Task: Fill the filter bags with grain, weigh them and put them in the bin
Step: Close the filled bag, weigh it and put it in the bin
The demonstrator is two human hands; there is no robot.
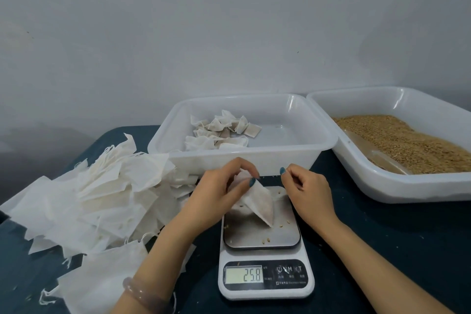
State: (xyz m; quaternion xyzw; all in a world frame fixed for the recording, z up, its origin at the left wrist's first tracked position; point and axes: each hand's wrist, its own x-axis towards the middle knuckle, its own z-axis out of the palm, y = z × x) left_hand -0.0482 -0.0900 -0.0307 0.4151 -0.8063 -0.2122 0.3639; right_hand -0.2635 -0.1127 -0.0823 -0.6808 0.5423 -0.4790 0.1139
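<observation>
A filled filter bag (260, 202) rests tilted on the steel plate of a white kitchen scale (265, 278), whose display reads 25.8. My left hand (219, 194) pinches the bag's top between thumb and fingers. Just right of it, my right hand (305, 191) hovers with fingers curled near the bag's top; whether it holds the drawstring I cannot tell. Behind the scale stands a white bin (288, 158) with several filled bags (221, 131) in its left part. A second white tub (397, 186) at right holds grain (397, 140) and a clear scoop (379, 157).
A loose heap of empty filter bags (102, 194) covers the dark tabletop to the left of the scale. A few grains lie on the scale plate. A grey wall rises close behind the bins. A pale bracelet sits on my left wrist.
</observation>
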